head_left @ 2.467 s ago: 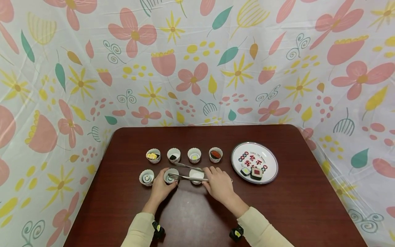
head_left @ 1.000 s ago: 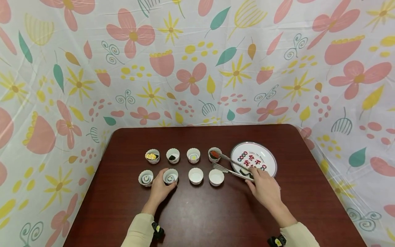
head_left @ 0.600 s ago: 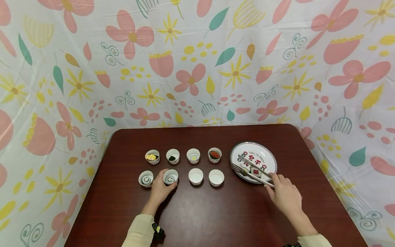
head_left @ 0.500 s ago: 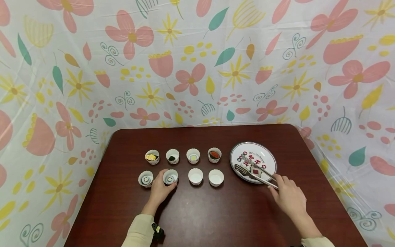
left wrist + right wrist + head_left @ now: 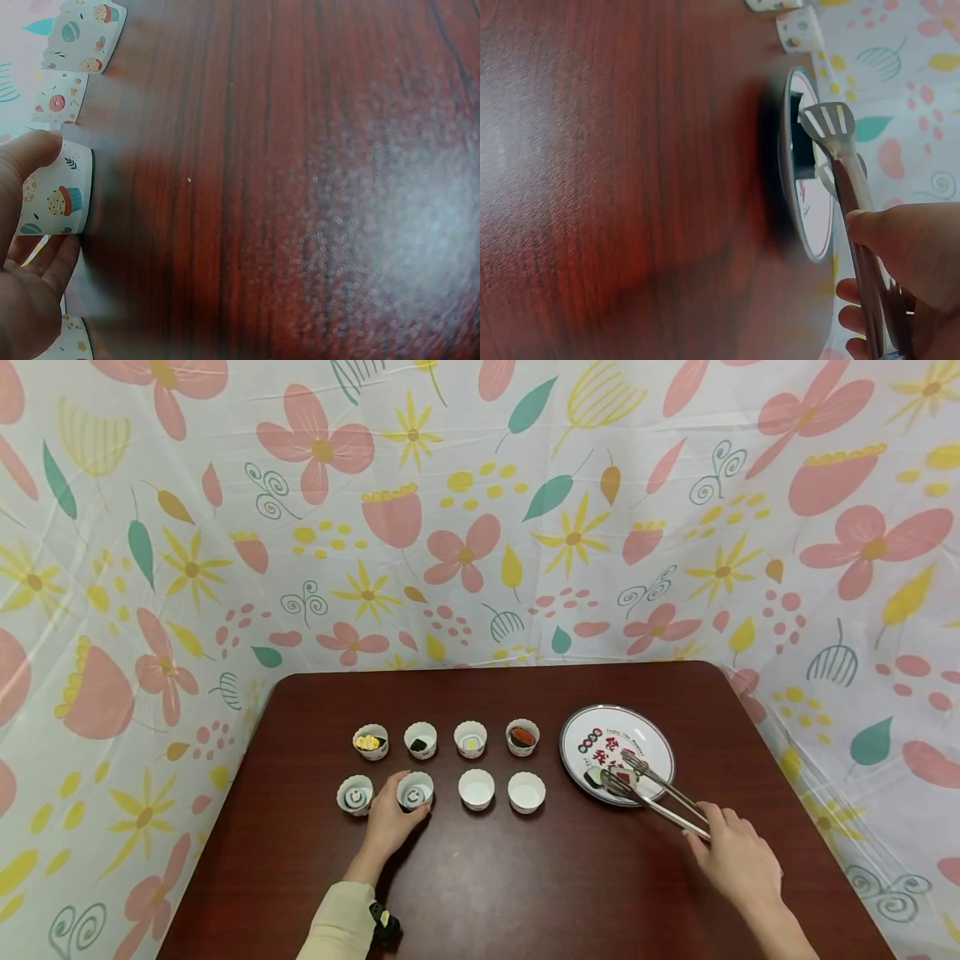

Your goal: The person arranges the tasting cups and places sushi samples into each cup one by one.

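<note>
My left hand (image 5: 390, 827) grips a white scalloped paper cup (image 5: 67, 199), thumb on one side and fingers on the other. Inside this cup sits a small pale, round sushi piece (image 5: 415, 794). My right hand (image 5: 738, 853) holds metal slotted tongs (image 5: 671, 804), their two ends spread over the round white plate (image 5: 657, 739). On the plate lie a square sushi roll with a red centre (image 5: 621, 777), partly hidden between the tong ends, and a smaller sushi piece with a pale centre (image 5: 594, 775). In the right wrist view, the tongs' slotted head (image 5: 827, 122) overlaps the plate.
Behind stand several cups, holding sushi with yellow topping (image 5: 368, 742), dark sushi (image 5: 418, 745), a pale yellow-centred piece (image 5: 470, 743) and red-topped sushi (image 5: 522, 737). In the front row are another filled cup (image 5: 355, 811) and two white-bottomed cups (image 5: 476, 789). Printed cloth (image 5: 465, 485) hangs behind the table.
My right hand has carried the tongs rightward from over the front cups to the plate, then drawn back and right, the tong ends now about the red-centred roll. My left hand stays at its cup.
</note>
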### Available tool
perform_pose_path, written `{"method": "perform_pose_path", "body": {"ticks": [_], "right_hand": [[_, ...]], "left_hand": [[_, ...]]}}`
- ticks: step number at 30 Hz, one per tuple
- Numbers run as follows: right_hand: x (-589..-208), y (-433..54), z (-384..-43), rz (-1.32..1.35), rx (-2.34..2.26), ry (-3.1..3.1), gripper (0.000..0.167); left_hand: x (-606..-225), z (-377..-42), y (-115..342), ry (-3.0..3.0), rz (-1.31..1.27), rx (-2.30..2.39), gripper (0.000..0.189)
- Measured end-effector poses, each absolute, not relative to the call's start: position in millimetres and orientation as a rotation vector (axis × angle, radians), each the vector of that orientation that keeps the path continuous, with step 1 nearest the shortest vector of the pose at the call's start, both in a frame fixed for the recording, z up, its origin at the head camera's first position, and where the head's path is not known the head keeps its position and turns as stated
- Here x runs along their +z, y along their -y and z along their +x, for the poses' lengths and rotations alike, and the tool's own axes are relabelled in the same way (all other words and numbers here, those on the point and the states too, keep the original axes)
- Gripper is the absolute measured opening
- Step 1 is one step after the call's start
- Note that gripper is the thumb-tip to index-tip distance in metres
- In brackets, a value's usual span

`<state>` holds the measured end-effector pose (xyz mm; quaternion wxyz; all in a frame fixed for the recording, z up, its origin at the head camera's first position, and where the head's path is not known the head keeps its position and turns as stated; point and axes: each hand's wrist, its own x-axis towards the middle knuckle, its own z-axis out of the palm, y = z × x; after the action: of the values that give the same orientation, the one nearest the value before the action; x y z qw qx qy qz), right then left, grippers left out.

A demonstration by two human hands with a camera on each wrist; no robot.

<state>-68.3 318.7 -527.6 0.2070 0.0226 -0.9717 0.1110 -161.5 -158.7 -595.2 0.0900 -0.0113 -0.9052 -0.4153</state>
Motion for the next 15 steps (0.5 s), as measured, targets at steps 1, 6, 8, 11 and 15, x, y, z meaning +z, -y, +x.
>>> {"method": "perform_pose_path", "body": {"ticks": [1,6,8,11,15], "right_hand": [[-528.1,-319.8,-67.1,0.059,0.314,2.713,0.047],[-529.4,-324.0,-62.7,0.046,0.318,2.744,0.047],[-529.2,-324.7,-61.8,0.046,0.314,2.752,0.047],[-529.1,-325.5,-61.3,0.051,0.311,2.759,0.047],[-527.9,-326.0,-61.9,0.064,0.31,2.767,0.045]], "left_hand": [[-595.4,-161.6,158.8,2.692,-0.036,-1.233,0.065],[-595.6,-161.9,159.6,2.69,-0.033,-1.237,0.065],[-595.6,-161.9,159.6,2.69,-0.032,-1.239,0.064],[-595.7,-161.9,159.3,2.688,-0.032,-1.247,0.065],[-596.2,-162.0,159.0,2.687,-0.039,-1.249,0.065]]}}
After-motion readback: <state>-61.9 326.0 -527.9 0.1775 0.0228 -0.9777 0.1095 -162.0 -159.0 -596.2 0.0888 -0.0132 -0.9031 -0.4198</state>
